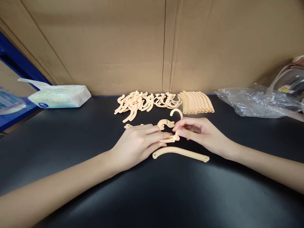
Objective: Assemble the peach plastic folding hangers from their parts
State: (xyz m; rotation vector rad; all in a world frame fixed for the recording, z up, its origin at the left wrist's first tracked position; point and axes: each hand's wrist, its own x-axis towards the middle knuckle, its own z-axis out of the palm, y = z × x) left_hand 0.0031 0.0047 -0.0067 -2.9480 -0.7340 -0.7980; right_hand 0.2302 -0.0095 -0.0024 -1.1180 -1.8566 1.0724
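Observation:
Cream plastic parts that look like pieces of a folding clothes hanger lie on the black table. My left hand lies over a hanger arm, its fingers pressing on it from above and hiding much of it. My right hand pinches a hanger hook by its stem between thumb and fingers, at the end of that arm. The hook's curved top stands above my fingers. Just beyond my hands sits a curved, holed piece. Nearer to me, a long curved hanger arm rests apart from both hands.
At the back lie a heap of curved pieces, several loose hooks and a row of long arms. A tissue pack is at left, clear plastic bags at right. A cardboard wall closes the back.

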